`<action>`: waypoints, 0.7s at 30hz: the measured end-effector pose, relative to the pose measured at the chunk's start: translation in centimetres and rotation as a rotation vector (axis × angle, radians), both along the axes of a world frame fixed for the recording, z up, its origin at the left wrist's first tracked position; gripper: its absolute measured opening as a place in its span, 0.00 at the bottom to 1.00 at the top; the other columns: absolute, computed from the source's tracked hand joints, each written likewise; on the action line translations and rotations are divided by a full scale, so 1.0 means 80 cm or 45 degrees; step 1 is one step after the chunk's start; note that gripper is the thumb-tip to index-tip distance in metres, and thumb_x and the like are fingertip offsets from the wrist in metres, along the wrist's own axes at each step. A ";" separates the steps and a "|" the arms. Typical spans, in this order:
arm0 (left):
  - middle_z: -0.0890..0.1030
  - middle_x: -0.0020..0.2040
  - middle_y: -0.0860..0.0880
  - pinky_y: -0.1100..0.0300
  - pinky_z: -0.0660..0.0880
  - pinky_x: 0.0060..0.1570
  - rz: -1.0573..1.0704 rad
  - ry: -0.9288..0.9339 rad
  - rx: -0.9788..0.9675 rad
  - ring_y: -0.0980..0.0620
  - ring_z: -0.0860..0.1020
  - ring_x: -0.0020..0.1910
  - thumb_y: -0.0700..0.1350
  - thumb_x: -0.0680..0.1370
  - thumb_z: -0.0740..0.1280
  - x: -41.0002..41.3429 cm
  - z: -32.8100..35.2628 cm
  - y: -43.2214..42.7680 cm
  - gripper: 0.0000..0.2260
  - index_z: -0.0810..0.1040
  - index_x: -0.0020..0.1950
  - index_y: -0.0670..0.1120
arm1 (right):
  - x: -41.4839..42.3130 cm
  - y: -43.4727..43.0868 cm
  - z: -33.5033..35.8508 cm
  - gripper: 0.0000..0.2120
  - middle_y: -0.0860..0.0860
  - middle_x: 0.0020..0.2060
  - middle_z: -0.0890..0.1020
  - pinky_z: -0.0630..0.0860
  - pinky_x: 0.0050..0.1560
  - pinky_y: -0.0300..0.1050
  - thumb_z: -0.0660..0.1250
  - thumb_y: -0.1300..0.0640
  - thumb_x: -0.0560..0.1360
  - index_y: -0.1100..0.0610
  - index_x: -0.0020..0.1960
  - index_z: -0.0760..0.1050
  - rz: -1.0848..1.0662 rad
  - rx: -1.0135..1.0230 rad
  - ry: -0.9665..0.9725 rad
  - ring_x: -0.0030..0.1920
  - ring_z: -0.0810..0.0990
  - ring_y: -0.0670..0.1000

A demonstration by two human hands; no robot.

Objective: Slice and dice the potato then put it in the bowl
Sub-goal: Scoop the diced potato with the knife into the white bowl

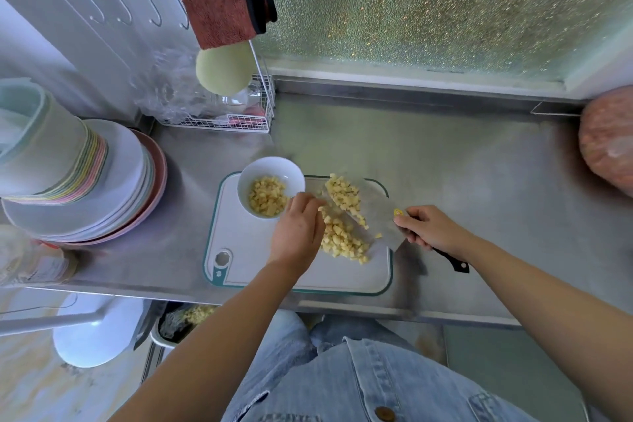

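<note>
A white bowl (270,187) partly filled with diced potato stands on the far left corner of the white, teal-rimmed cutting board (246,250). A pile of diced potato (342,240) lies on the board's middle. My right hand (428,228) grips the black handle of a cleaver (373,212), whose broad blade is tilted and carries more potato cubes (344,197). My left hand (299,229) hovers between the bowl and the blade, fingers bent down at the cubes beside the blade; whether it holds any is hidden.
Stacked plates and bowls (78,181) stand at the left on the steel counter (462,181). A wire rack (236,113) with cloths is behind the board. A pink bagged lump (609,144) lies far right. A bin (178,322) with potato scraps sits below the counter edge.
</note>
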State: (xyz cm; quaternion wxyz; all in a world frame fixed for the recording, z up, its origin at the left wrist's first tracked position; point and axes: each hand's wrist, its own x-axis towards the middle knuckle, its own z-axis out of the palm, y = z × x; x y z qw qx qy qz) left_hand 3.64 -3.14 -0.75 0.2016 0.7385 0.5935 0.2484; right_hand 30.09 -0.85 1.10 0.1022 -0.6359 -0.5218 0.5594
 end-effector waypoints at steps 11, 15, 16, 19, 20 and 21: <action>0.61 0.77 0.47 0.49 0.57 0.74 -0.164 0.067 -0.206 0.47 0.55 0.77 0.43 0.83 0.54 -0.086 0.013 0.068 0.20 0.64 0.75 0.44 | -0.111 0.052 0.038 0.15 0.50 0.26 0.76 0.66 0.28 0.41 0.64 0.50 0.76 0.56 0.33 0.70 0.224 0.079 -0.103 0.25 0.68 0.49; 0.69 0.72 0.46 0.48 0.70 0.65 -0.082 0.103 -0.237 0.43 0.69 0.69 0.51 0.79 0.50 -0.114 0.011 0.061 0.24 0.71 0.70 0.44 | -0.123 0.058 0.037 0.15 0.51 0.27 0.76 0.65 0.27 0.41 0.63 0.50 0.76 0.57 0.34 0.70 0.193 0.082 -0.157 0.25 0.67 0.49; 0.71 0.70 0.46 0.49 0.72 0.61 -0.077 0.106 -0.230 0.42 0.72 0.65 0.52 0.79 0.49 -0.121 0.009 0.056 0.25 0.73 0.69 0.44 | -0.123 0.059 0.038 0.15 0.51 0.27 0.76 0.65 0.27 0.41 0.63 0.51 0.76 0.57 0.34 0.70 0.186 0.092 -0.176 0.24 0.67 0.48; 0.73 0.66 0.44 0.49 0.73 0.56 -0.029 0.126 -0.213 0.40 0.74 0.60 0.49 0.80 0.52 -0.129 0.012 0.050 0.20 0.74 0.66 0.43 | -0.124 0.057 0.038 0.15 0.53 0.28 0.75 0.65 0.27 0.38 0.63 0.51 0.77 0.58 0.35 0.69 0.190 0.121 -0.239 0.22 0.68 0.45; 0.73 0.67 0.44 0.50 0.71 0.58 0.005 0.129 -0.199 0.40 0.72 0.61 0.47 0.81 0.54 -0.128 0.013 0.053 0.19 0.73 0.67 0.42 | -0.125 0.057 0.037 0.15 0.55 0.29 0.73 0.64 0.27 0.38 0.63 0.51 0.77 0.58 0.36 0.67 0.196 0.131 -0.256 0.21 0.69 0.43; 0.71 0.69 0.44 0.51 0.70 0.61 0.016 0.122 -0.189 0.42 0.71 0.64 0.45 0.81 0.55 -0.124 0.015 0.056 0.17 0.72 0.69 0.42 | -0.127 0.055 0.036 0.15 0.56 0.30 0.71 0.64 0.28 0.37 0.63 0.52 0.77 0.58 0.36 0.66 0.203 0.138 -0.269 0.21 0.69 0.41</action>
